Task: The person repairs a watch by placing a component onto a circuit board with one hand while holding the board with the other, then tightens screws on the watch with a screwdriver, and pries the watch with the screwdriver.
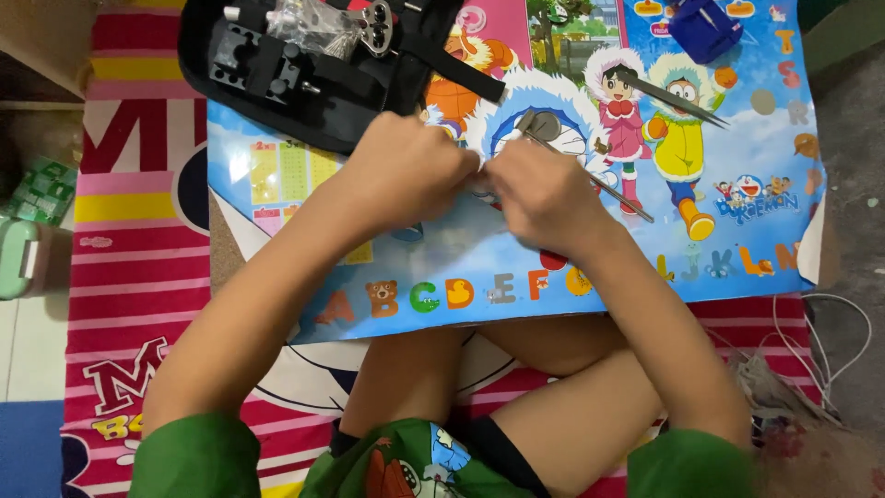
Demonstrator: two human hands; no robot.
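Observation:
My left hand (406, 171) and my right hand (544, 194) meet knuckle to knuckle over a small cartoon-printed table (304, 184). My right hand grips metal tweezers (599, 180), whose free end points to the right across the table. A small round grey metal piece (541, 124) lies just beyond my fingertips. My left hand is closed, pinching something too small and hidden to identify.
A black tool case (304, 65) with metal tools and a clear bag sits at the table's far left. A second pair of dark tweezers (678, 97) and a blue block (705, 28) lie at the far right. White cables (820, 350) trail on the right. A striped mat (138, 240) covers the floor.

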